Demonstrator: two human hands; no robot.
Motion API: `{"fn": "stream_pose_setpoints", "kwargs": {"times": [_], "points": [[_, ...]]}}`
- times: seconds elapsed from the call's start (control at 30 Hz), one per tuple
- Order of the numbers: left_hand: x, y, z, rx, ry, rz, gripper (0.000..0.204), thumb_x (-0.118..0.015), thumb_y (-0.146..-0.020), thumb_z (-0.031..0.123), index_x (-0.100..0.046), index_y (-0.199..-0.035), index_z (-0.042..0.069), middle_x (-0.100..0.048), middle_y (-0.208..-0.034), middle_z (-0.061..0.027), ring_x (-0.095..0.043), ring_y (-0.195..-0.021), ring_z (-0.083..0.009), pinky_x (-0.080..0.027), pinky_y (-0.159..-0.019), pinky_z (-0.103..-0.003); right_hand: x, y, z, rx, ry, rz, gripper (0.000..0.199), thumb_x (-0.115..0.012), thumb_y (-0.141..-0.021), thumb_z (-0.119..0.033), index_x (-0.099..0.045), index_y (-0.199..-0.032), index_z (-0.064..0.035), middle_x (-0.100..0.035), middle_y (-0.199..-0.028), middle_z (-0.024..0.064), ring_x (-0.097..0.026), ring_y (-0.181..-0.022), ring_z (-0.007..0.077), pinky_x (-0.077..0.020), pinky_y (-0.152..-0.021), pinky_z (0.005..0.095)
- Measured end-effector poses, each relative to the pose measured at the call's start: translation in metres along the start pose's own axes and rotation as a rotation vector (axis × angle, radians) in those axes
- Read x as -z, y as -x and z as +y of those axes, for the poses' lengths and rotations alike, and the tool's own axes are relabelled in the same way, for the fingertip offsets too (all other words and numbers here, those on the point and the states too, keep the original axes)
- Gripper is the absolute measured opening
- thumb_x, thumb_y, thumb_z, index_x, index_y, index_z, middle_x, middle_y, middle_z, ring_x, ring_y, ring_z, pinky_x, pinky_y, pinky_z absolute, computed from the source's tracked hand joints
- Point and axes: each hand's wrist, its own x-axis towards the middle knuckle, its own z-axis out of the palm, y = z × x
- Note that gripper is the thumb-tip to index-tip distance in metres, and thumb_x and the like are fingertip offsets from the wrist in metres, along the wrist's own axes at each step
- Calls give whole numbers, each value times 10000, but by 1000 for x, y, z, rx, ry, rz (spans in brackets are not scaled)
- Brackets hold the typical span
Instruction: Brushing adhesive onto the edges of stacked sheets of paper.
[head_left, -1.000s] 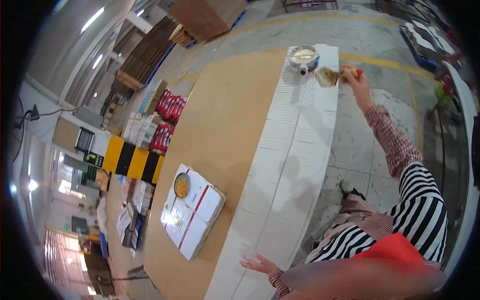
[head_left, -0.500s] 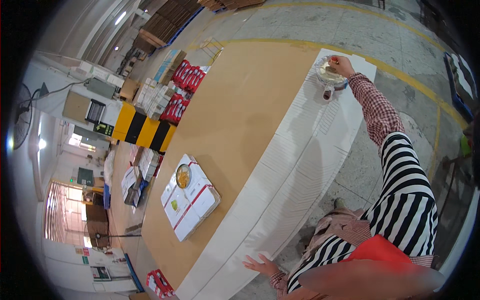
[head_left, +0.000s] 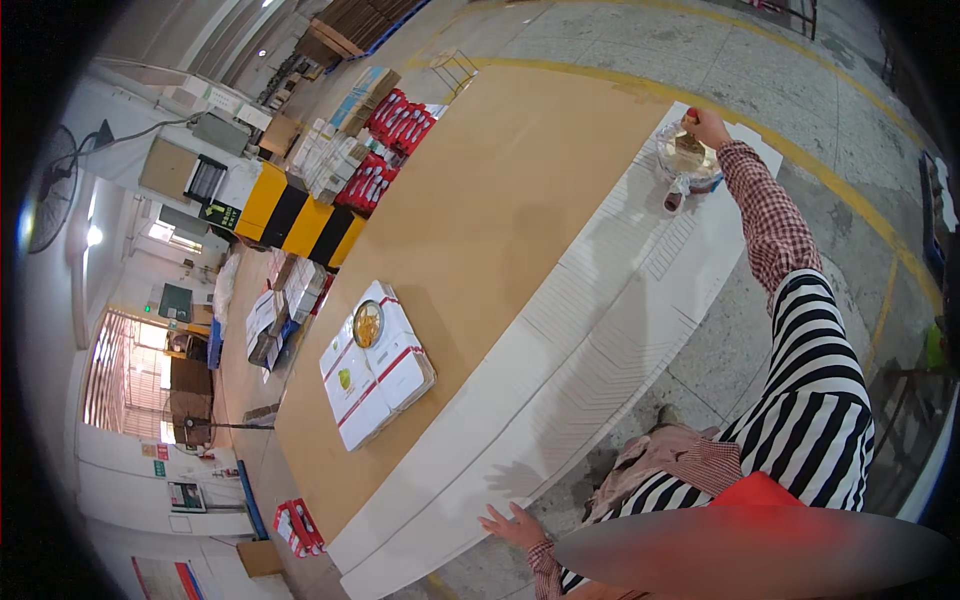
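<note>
My right hand [head_left: 708, 129] is stretched out to the far right, closed around a red-handled brush [head_left: 689, 143]. The brush's broad brown end is over a round bowl [head_left: 664, 152] with pale contents and clear plastic around it. The bowl stands on long white sheets [head_left: 590, 300] laid overlapping, with rows of edges showing like steps. Close to me, my left hand [head_left: 516, 524] is open with fingers spread at the sheets' near edge and holds nothing. Whether it touches them I cannot tell.
A brown board tabletop [head_left: 480, 220] extends beyond the sheets. On it lies a stack of white flat boxes [head_left: 375, 385] with red bands, topped by a round dish [head_left: 368, 324] of yellowish bits. Red packs [head_left: 400, 120] are piled past the table, near a yellow-black striped barrier [head_left: 290, 215].
My head view has shifted slightly, so the table and bowl appear farther right. The brush in my right hand shows more of its brown end over the bowl. My left hand remains spread.
</note>
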Motion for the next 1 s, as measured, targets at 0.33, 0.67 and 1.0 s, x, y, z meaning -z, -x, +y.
{"fn": "stream_pose_setpoints", "kwargs": {"times": [0.33,0.67,1.0], "points": [[1,8,-1,33,-53,-13,556,-577,-901,298,-409,-1363,38,-162,-1477,-299,-155,-1365,-456,-212,-1078,-550,10,-17,15,-14,-47,33,261,-698,-774,-220,-635,-891,5,-638,-811,221,-626,-778,359,-469,-681,437],[2,8,19,98,-21,-21,556,-572,-907,294,-403,-1367,32,-157,-1474,-303,-161,-1362,-460,-210,-1080,-551,14,8,-1,142,57,60,246,-696,-766,-243,-650,-875,-27,-644,-800,199,-627,-769,364,-483,-670,436],[-2,10,-9,64,25,-32,594,-612,-888,272,-381,-1388,48,-143,-1473,-317,-121,-1363,-484,-177,-1083,-559,1,2,35,181,31,-42,230,-631,-800,-222,-610,-885,-10,-641,-793,156,-611,-732,266,-465,-685,378]]}}
